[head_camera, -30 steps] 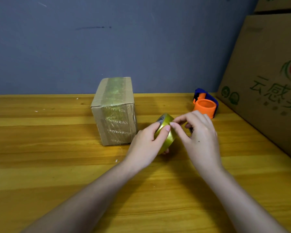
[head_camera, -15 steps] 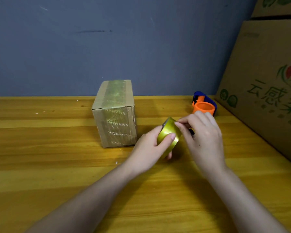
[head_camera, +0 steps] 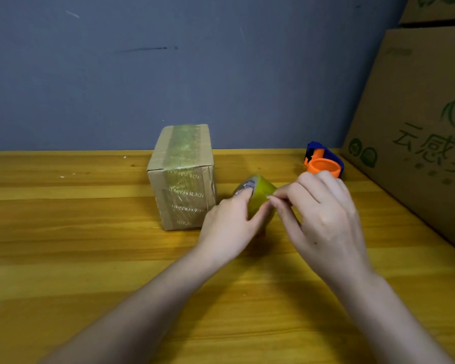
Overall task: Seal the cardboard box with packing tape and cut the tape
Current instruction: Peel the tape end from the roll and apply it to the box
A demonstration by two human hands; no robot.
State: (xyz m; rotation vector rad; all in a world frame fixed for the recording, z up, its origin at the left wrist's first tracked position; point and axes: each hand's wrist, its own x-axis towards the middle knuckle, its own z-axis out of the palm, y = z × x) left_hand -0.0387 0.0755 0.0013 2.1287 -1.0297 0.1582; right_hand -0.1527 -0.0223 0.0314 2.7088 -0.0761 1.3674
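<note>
A small cardboard box stands on the wooden table, with greenish tape over its top and front. Just right of it, my left hand grips a yellow-green roll of packing tape, held on edge. My right hand pinches at the roll's outer surface with thumb and forefinger. Whether a loose tape end is between those fingers is too small to tell. An orange and blue tape cutter sits behind my right hand.
A large printed cardboard carton leans along the table's right side. A blue-grey wall rises right behind the table. Bare wood stretches left of the small box and in front of my arms.
Both hands and the roll have shifted slightly right and away from me. My right fingertips have moved from the roll's top to its outer face.
</note>
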